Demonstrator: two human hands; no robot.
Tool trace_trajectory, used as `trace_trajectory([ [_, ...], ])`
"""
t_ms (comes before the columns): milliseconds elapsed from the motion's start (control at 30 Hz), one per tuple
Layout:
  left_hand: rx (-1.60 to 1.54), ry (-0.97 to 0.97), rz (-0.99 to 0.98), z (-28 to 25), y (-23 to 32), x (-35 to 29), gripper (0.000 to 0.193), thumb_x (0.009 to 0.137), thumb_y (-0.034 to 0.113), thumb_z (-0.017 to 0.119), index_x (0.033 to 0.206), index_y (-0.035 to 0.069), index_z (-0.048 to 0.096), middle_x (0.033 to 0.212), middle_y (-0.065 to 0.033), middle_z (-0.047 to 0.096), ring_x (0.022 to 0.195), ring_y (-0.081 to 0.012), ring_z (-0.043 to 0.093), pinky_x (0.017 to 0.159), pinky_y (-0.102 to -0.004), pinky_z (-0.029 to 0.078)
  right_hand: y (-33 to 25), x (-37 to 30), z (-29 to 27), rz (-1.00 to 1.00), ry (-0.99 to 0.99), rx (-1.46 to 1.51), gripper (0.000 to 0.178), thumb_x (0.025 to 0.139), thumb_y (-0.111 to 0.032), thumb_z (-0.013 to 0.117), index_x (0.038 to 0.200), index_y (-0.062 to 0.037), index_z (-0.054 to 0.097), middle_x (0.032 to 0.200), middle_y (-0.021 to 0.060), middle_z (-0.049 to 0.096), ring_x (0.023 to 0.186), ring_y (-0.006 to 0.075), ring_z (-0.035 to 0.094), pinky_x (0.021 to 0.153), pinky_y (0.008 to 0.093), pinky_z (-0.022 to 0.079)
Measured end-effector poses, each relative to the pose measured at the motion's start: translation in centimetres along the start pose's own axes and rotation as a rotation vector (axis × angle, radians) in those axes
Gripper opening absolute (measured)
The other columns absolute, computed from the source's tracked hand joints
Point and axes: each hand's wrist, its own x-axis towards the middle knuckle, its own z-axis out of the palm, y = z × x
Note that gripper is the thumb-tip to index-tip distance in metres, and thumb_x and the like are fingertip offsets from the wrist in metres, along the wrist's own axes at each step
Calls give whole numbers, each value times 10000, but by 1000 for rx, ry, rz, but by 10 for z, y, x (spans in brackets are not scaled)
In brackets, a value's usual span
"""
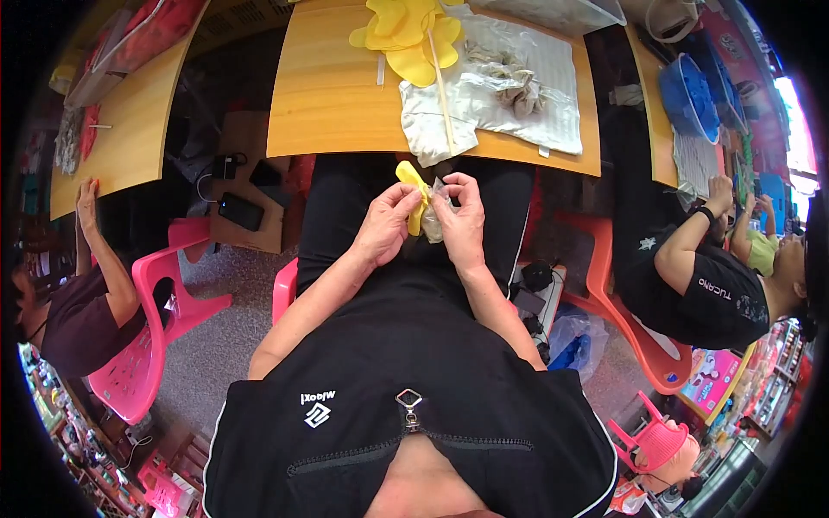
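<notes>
Over my lap, just off the table's front edge, my left hand [389, 221] pinches a small yellow soft-looking petal-shaped piece [408, 175]. My right hand [460, 223] has its fingers closed on a crumpled, translucent greyish-beige piece [432, 226] that presses against the yellow one. The fingertips of both hands almost meet, and they partly cover where the two pieces join. Beyond them on the table, a thin pale stick [442, 99] lies across a white cloth [432, 116]. A pile of yellow rounded flat pieces [406, 39] rests near its upper end.
On the wooden table [332, 95], a greyish-beige crumpled bundle [521, 91] sits on white padded sheeting [561, 82]. A clear plastic bin [561, 13] stands at the far edge. People sit at neighbouring tables, on a pink chair [155, 302] at left and an orange chair [622, 328] at right.
</notes>
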Motion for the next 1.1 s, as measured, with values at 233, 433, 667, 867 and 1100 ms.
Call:
trace_trajectory([
  [233, -66, -3, -11, -4, -1, 3, 109, 942, 148, 553, 992, 54, 573, 909, -1, 584, 848, -79, 560, 755, -224, 461, -9, -4, -3, -107, -70, -165, 128, 837, -42, 617, 953, 0, 652, 932, 61, 584, 850, 132, 588, 759, 243, 468],
  [433, -71, -28, 32, -11, -1, 2, 117, 950, 151, 537, 1020, 61, 558, 930, -8, 588, 883, -87, 567, 783, -225, 462, -13, -6, -4, -155, -188, -315, 196, 854, -82, 608, 1028, -8, 661, 956, 99, 571, 890, 197, 590, 778, 279, 469],
  [667, 159, -100, 5, -14, 7, 3, 118, 953, 181, 537, 980, 72, 575, 880, 29, 558, 807, -54, 518, 722, -206, 429, -2, -5, -2, -210, -200, -386, 202, 870, -73, 589, 1053, -13, 652, 997, 108, 544, 898, 208, 581, 782, 284, 464],
  [867, 441, -144, 30, -22, 2, 4, 94, 925, 142, 573, 948, 52, 581, 814, 47, 543, 700, -38, 497, 620, -171, 406, 18, -2, -2, -25, -132, 86, 226, 901, -52, 560, 1104, 23, 623, 1060, 83, 563, 931, 147, 576, 819, 250, 452],
  [1100, 446, -97, 191, -22, 3, 2, 145, 862, -3, 616, 988, 28, 552, 856, 6, 589, 775, -33, 541, 696, -187, 452, 12, -1, -5, 327, -192, 672, 365, 849, 2, 595, 1213, 19, 565, 1075, 70, 640, 884, 108, 624, 794, 239, 500],
])
